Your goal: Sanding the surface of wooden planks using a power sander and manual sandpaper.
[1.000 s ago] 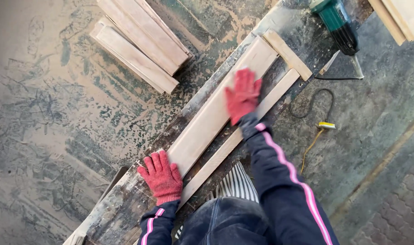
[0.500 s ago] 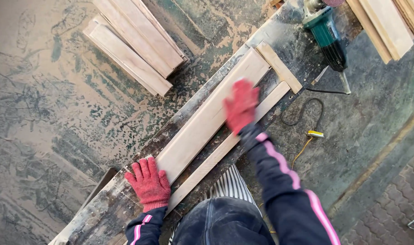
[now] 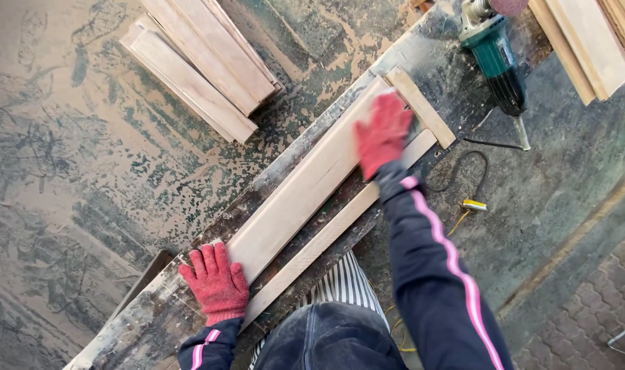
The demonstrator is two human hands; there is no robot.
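Pressing plank ends, left hand, right hand

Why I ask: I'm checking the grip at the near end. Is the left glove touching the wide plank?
Touching. The head view shows the left hand flat on the bench, its fingers against the near end of the wide plank, no gap visible.
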